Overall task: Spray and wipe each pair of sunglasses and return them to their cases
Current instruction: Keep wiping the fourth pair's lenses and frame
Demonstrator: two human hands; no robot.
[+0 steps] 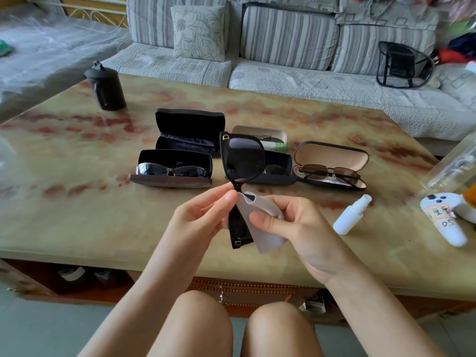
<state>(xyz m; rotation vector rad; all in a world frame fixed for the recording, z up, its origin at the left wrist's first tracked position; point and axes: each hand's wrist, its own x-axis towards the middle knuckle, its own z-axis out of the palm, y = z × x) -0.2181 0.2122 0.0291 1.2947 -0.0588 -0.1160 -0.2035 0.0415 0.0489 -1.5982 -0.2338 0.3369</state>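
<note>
Head view, centre frame: black sunglasses (242,158), held upright over the tabletop (77,202). My left hand (203,215) pinches the frame to steady it. My right hand (283,222) grips the cloth (258,206) around the lower part for wiping. Spray bottle (351,215) lies at the right. Empty black case (189,132) stands open, upper centre.

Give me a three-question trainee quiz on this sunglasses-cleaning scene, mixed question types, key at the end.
1. True or false: the white spray bottle stands upright on the table.
2. Multiple choice: the left hand pinches the black sunglasses; the right hand holds A) the wiping cloth, B) a case lid, C) a black canister.
3. Fill in: the brown-lensed sunglasses lie in the open case with the ____ lining.
Key: 1 false, it lies on its side; 2 A; 3 beige.
</note>
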